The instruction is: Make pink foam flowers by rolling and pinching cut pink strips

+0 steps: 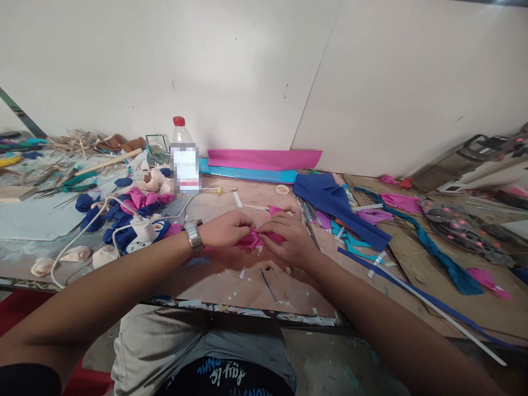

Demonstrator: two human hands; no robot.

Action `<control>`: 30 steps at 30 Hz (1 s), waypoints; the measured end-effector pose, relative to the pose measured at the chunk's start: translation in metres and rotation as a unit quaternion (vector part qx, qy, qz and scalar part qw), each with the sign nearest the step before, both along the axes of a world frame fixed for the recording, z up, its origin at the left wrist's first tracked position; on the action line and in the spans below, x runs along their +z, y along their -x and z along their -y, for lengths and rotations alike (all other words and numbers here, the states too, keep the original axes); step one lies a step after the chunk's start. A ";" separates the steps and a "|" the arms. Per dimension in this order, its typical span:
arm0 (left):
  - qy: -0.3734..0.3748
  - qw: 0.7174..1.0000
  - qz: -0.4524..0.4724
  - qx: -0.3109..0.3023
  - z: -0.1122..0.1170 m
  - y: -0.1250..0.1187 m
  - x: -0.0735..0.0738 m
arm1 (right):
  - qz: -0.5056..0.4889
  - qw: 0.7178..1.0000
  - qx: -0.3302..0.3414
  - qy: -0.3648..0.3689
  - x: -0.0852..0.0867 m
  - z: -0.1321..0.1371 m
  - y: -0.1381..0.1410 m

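Note:
Over the middle of the table, both hands meet at a strip of bright pink fabric (pixel 249 240). My left hand (pixel 226 228), with a metal watch (pixel 193 235) on its wrist, pinches the fabric from the left. From the right, my right hand (pixel 289 236) pinches the same fabric, its fingertips close to the left ones. Pink cloth shows between the fingers and above the right hand; the exact fold is hidden by them. To the left lie pink, blue and cream fabric rosettes (pixel 142 199), with a white charger and cable (pixel 144 229) among them.
A bottle with a red cap (pixel 179 122) stands behind the rosettes. Pink cloth (pixel 264 159) lies along the wall. At right are blue fabric (pixel 330 198), a teal strip (pixel 437 253), cardboard (pixel 416 256) and a thin white stick (pixel 449 319). Green-handled pliers (pixel 80 181) lie at left.

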State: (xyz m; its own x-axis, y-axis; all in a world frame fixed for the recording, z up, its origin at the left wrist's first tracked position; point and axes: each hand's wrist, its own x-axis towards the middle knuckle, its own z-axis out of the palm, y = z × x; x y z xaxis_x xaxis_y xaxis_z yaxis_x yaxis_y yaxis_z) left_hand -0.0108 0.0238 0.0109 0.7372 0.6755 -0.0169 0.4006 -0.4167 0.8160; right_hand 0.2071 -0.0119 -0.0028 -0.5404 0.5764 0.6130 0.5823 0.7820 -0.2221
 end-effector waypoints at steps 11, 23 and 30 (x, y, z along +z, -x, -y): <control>-0.020 1.000 -0.003 -0.010 0.001 0.000 0.001 | 0.000 0.998 -0.041 0.040 0.000 0.000 -0.002; -0.074 0.997 -0.013 -0.003 0.004 0.000 0.005 | 0.008 0.999 -0.036 0.026 0.001 0.001 0.000; -0.188 0.980 -0.057 0.033 0.012 -0.002 0.005 | -0.003 0.998 -0.054 0.044 -0.002 0.000 -0.001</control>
